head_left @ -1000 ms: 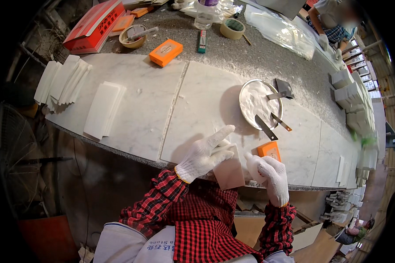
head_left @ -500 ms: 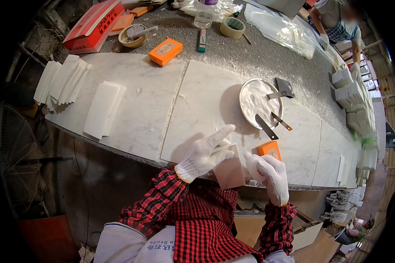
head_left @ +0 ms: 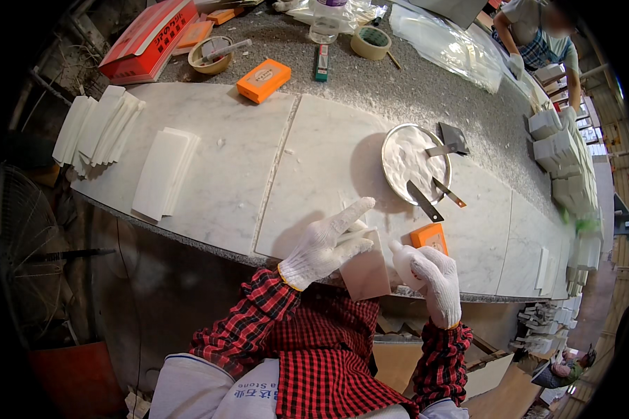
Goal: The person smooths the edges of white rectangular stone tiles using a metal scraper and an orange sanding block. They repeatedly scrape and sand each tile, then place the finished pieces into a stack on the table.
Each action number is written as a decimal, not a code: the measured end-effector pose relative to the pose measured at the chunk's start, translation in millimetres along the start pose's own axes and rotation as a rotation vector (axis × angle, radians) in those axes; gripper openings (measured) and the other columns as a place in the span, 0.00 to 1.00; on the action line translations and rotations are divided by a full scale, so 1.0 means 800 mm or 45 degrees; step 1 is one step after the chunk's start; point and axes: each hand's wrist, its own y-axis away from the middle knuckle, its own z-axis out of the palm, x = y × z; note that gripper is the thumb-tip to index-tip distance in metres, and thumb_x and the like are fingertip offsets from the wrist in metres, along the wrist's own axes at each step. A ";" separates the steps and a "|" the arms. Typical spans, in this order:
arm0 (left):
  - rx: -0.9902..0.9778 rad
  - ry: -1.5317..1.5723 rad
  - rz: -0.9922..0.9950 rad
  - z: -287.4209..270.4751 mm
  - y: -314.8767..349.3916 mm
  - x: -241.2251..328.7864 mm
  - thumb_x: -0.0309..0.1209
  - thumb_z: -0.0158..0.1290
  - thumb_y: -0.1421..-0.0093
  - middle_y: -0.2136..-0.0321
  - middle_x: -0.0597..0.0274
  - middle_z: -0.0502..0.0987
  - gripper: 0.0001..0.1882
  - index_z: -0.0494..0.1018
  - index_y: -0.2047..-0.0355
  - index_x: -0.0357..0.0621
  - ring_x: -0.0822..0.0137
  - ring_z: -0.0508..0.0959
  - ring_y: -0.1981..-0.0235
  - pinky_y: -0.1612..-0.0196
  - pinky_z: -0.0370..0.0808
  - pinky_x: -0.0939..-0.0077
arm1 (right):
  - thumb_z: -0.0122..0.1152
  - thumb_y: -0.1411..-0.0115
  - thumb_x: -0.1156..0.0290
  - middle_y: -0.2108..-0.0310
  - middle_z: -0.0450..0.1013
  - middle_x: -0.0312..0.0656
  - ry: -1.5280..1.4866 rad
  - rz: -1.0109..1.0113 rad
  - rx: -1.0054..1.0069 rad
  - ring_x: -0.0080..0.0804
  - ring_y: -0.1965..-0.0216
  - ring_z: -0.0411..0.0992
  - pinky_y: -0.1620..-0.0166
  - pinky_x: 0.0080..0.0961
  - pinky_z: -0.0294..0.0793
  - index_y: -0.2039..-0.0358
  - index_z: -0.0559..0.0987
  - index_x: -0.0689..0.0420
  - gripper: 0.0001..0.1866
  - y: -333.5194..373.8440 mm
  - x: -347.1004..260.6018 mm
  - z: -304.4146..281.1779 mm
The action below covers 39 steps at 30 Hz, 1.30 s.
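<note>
My left hand, in a white knit glove, grips a pale rectangular stone tile at its upper left edge, with the index finger stretched out. The tile is held tilted at the table's front edge. In my gloved right hand is a small white squeeze bottle, its nozzle pointing up and left toward the tile but apart from it. An orange box lies just beyond the right hand. Farther off, a round metal bowl holds white powder or paste, with several flat blades resting in it and on its rim.
Stacked white tiles and a leaning bundle of tiles stand at left. Along the back are a red box, another orange box, a tape roll and plastic sheeting. A co-worker handles pale blocks at far right.
My hands, the tile and the bottle stay almost where they were. At far right, the co-worker's hand has moved slightly among the pale blocks.
</note>
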 end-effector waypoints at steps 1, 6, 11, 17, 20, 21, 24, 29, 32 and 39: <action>-0.015 -0.005 -0.025 -0.001 0.001 0.001 0.24 0.66 0.39 0.62 0.58 0.86 0.39 0.63 0.28 0.46 0.69 0.85 0.62 0.53 0.81 0.72 | 0.63 0.36 0.62 0.71 0.75 0.33 0.012 -0.027 -0.004 0.18 0.70 0.67 0.67 0.19 0.65 0.64 0.83 0.66 0.17 0.001 -0.003 0.000; -0.061 0.035 -0.138 -0.002 0.001 0.007 0.24 0.65 0.39 0.62 0.59 0.86 0.39 0.63 0.29 0.44 0.70 0.84 0.61 0.52 0.81 0.74 | 0.57 0.37 0.64 0.72 0.74 0.36 0.084 -0.080 0.034 0.21 0.70 0.69 0.65 0.20 0.68 0.64 0.81 0.67 0.17 0.013 0.007 -0.014; -0.030 0.206 -0.142 -0.002 0.006 0.013 0.22 0.64 0.39 0.64 0.62 0.83 0.40 0.62 0.28 0.45 0.74 0.82 0.61 0.52 0.80 0.73 | 0.53 0.35 0.71 0.68 0.76 0.38 -0.188 -0.390 0.206 0.25 0.66 0.71 0.58 0.24 0.71 0.64 0.82 0.64 0.11 0.030 0.047 -0.050; -0.029 0.200 -0.087 0.002 0.011 0.053 0.21 0.69 0.44 0.58 0.62 0.80 0.44 0.63 0.29 0.45 0.71 0.81 0.56 0.50 0.82 0.70 | 0.60 0.29 0.68 0.50 0.73 0.40 -0.310 -0.688 0.644 0.28 0.53 0.72 0.50 0.29 0.73 0.53 0.79 0.62 0.10 -0.017 0.098 -0.109; -0.037 -0.019 0.106 -0.004 0.007 0.063 0.23 0.71 0.46 0.59 0.63 0.79 0.45 0.63 0.29 0.46 0.69 0.81 0.55 0.51 0.82 0.70 | 0.65 0.33 0.71 0.50 0.74 0.39 -0.309 -0.527 0.893 0.30 0.50 0.73 0.47 0.29 0.73 0.52 0.80 0.60 0.11 -0.052 0.095 -0.128; -0.026 -0.038 0.140 -0.004 0.006 0.064 0.24 0.71 0.46 0.59 0.63 0.79 0.45 0.63 0.29 0.46 0.69 0.81 0.56 0.52 0.82 0.70 | 0.67 0.34 0.71 0.49 0.74 0.40 -0.261 -0.524 0.944 0.30 0.50 0.73 0.47 0.29 0.73 0.51 0.80 0.60 0.12 -0.066 0.108 -0.140; 0.038 -0.187 0.254 -0.015 0.010 0.073 0.23 0.72 0.48 0.59 0.63 0.78 0.47 0.63 0.29 0.46 0.69 0.80 0.59 0.54 0.81 0.71 | 0.70 0.37 0.71 0.47 0.74 0.41 -0.070 -0.548 1.003 0.30 0.50 0.73 0.46 0.29 0.74 0.49 0.80 0.60 0.17 -0.117 0.149 -0.163; 0.057 -0.308 0.266 -0.015 0.002 0.092 0.22 0.74 0.51 0.58 0.62 0.78 0.50 0.62 0.28 0.46 0.68 0.80 0.61 0.55 0.80 0.71 | 0.69 0.37 0.69 0.47 0.76 0.44 0.794 -0.397 1.199 0.31 0.49 0.74 0.46 0.28 0.74 0.46 0.79 0.63 0.21 -0.095 0.135 -0.157; 0.053 -0.434 0.257 -0.017 -0.002 0.103 0.23 0.74 0.51 0.58 0.61 0.77 0.50 0.62 0.28 0.46 0.67 0.80 0.61 0.56 0.80 0.71 | 0.69 0.37 0.69 0.51 0.78 0.44 0.626 -0.473 1.340 0.32 0.48 0.74 0.47 0.30 0.75 0.44 0.78 0.63 0.23 -0.056 0.122 -0.140; 0.017 -0.456 0.244 0.000 -0.021 0.109 0.26 0.71 0.47 0.58 0.58 0.77 0.48 0.60 0.28 0.45 0.67 0.81 0.63 0.58 0.81 0.70 | 0.68 0.35 0.68 0.57 0.80 0.44 0.219 -0.631 0.269 0.25 0.62 0.78 0.57 0.26 0.78 0.47 0.79 0.64 0.19 0.049 0.068 0.061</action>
